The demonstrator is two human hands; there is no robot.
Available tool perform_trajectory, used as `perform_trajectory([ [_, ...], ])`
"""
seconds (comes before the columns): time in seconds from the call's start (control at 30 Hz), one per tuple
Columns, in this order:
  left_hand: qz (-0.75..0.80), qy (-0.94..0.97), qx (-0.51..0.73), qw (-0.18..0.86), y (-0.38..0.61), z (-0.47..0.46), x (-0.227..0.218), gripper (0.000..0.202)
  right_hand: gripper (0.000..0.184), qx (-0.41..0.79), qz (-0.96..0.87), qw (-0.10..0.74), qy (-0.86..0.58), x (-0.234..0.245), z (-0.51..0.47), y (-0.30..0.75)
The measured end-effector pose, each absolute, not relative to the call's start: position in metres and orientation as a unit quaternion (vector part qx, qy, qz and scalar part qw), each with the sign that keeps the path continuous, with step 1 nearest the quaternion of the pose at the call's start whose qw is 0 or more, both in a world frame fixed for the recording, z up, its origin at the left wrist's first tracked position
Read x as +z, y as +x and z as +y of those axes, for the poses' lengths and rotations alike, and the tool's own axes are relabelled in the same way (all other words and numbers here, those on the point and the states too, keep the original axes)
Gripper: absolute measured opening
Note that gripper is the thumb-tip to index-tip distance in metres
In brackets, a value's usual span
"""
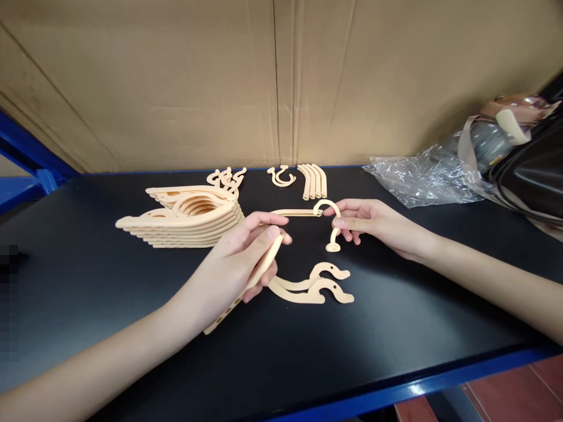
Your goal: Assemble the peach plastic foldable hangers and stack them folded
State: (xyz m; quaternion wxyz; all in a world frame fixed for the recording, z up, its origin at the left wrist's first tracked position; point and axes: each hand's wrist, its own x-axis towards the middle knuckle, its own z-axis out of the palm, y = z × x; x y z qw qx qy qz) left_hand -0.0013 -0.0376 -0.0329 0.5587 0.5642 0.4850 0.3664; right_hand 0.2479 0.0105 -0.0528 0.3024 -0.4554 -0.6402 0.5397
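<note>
My left hand (246, 249) is closed around a cream plastic hanger arm (266, 258), which slants down toward the front with a slotted end below the hand. Between the thumb and fingers of my right hand (367, 221) is a cream hanger hook (333, 206), its round base pointing down. The two held parts are apart. Under and beside my left hand, two curved hanger arms (325, 290) lie on the black table, partly hidden. A straight cream bar (294, 213) rests behind, between my hands.
A stack of hanger pieces (189, 225) stands at left, with loose hooks (226, 179) behind it. Two more hooks (281, 176) and several curved bars (312, 180) lie at the back, before a cardboard wall (176, 82). Clear plastic bag (426, 173) at right; blue edge (396, 398) in front.
</note>
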Motion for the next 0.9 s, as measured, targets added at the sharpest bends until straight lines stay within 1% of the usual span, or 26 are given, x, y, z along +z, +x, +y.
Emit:
perform_trajectory([
  [0.13, 0.475, 0.638, 0.311, 0.52, -0.004, -0.046, -0.029, 0.019, 0.057, 0.551, -0.642, 0.303, -0.439, -0.051, 0.015, 0.239],
  [0.17, 0.477, 0.661, 0.297, 0.498, -0.004, -0.049, -0.029, 0.021, 0.058, 0.557, -0.644, 0.305, -0.427, -0.051, 0.016, 0.236],
  [0.2, 0.481, 0.684, 0.285, 0.468, -0.005, -0.051, -0.029, 0.024, 0.056, 0.562, -0.648, 0.306, -0.413, -0.051, 0.017, 0.232],
  [0.23, 0.485, 0.71, 0.276, 0.43, -0.006, -0.054, -0.03, 0.027, 0.05, 0.565, -0.654, 0.306, -0.399, -0.052, 0.018, 0.228],
  [0.33, 0.495, 0.788, 0.259, 0.259, -0.008, -0.058, -0.038, 0.031, 0.027, 0.567, -0.671, 0.311, -0.364, -0.056, 0.019, 0.218],
  [0.4, 0.495, 0.82, 0.242, 0.152, -0.01, -0.058, -0.044, 0.029, 0.024, 0.572, -0.672, 0.313, -0.35, -0.059, 0.019, 0.214],
  [0.43, 0.494, 0.829, 0.231, 0.12, -0.01, -0.057, -0.047, 0.027, 0.024, 0.576, -0.67, 0.313, -0.348, -0.06, 0.018, 0.213],
  [0.5, 0.489, 0.84, 0.214, 0.096, -0.011, -0.054, -0.052, 0.023, 0.024, 0.581, -0.666, 0.316, -0.346, -0.063, 0.018, 0.213],
  [0.67, 0.486, 0.841, 0.227, 0.074, -0.012, -0.048, -0.056, 0.025, 0.022, 0.591, -0.646, 0.339, -0.344, -0.065, 0.02, 0.217],
  [0.9, 0.472, 0.84, 0.25, 0.094, -0.012, -0.05, -0.055, 0.018, 0.018, 0.588, -0.651, 0.342, -0.336, -0.065, 0.022, 0.218],
])
